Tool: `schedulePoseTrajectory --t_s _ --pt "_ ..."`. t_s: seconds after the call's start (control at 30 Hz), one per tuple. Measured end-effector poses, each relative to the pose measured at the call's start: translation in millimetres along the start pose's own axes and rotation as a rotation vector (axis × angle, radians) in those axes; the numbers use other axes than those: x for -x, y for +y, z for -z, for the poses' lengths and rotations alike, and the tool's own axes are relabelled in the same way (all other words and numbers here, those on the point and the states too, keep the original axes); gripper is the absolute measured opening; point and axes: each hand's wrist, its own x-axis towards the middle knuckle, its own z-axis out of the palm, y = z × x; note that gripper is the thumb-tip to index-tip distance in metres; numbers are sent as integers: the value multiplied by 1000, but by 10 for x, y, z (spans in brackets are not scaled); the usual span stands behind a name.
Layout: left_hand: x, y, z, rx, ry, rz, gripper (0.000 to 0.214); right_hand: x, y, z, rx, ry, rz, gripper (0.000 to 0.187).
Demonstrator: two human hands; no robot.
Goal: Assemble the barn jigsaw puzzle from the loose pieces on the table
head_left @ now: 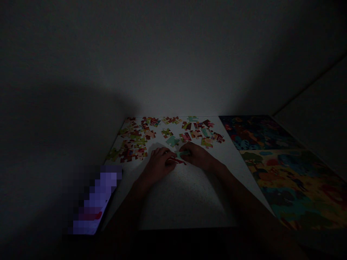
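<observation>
In the dim head view my left hand (159, 164) bends its fingers over a red-and-white jigsaw puzzle piece (177, 160) on the white tabletop. Close beside it, my right hand (197, 155) pinches a green jigsaw puzzle piece (184, 153). The two pieces lie edge to edge; whether they interlock I cannot tell. Fingers cover part of both. Just beyond my hands rests a pale green puzzle piece (172, 141), with a pink-and-red piece (185, 137) to its right.
Many loose puzzle pieces (132, 148) crowd the left of the white table (189, 198), and others spread along the back. A lit tablet-like screen (100, 198), pixelated, stands at the left edge. Two picture panels lie right: a dark one (252, 131) and a yellow animal scene (292, 180). A wall (179, 72) rises behind.
</observation>
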Motion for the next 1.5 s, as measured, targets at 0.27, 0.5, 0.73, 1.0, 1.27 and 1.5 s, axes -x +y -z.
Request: schedulePoseTrajectory --t_s 0.27,0.5,0.73,1.0,1.27,1.5 --pt "-1 -5 7 0 -5 -4 19 40 -37 78 -31 -101 59 28" --pt "6 -8 13 -7 -3 -13 18 52 -26 59 -20 -95 64 39" --pt "2 -3 14 9 -5 -14 18 55 -48 71 15 -82 93 38" --pt "-9 -13 0 7 -4 0 18 22 -15 101 -22 -104 56 26" --pt "-1 -23 -4 2 -8 -2 22 -7 21 100 -121 -27 -3 16" --pt "-9 -7 4 -4 -9 16 22 -31 39 71 -151 10 -52 14"
